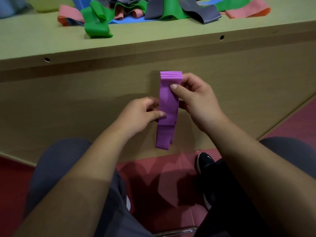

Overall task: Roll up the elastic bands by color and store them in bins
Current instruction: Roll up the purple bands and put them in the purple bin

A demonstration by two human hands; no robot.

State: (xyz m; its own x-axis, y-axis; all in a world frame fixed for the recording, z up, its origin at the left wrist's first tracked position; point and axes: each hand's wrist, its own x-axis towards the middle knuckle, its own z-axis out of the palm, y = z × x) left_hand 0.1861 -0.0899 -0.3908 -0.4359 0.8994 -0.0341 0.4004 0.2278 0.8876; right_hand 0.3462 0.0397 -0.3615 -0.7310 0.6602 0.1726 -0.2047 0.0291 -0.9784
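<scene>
A stack of several purple elastic bands [168, 106] hangs upright in front of the table's side panel, below the tabletop. My right hand [196, 101] pinches the stack near its top, thumb on the front face. My left hand [142, 115] grips it lower down from the left, thumb across the front. The bands' loose lower ends dangle below both hands. On the tabletop lies a tangled pile of loose bands: green [97, 23], pink [70, 15], blue [126, 20] and grey [200, 12].
The beige table [153, 36] has a front edge with two small holes. A yellowish bin [46, 4] stands at the far left, partly cut off. Below are my knees, a black shoe [205, 161] and a red floor.
</scene>
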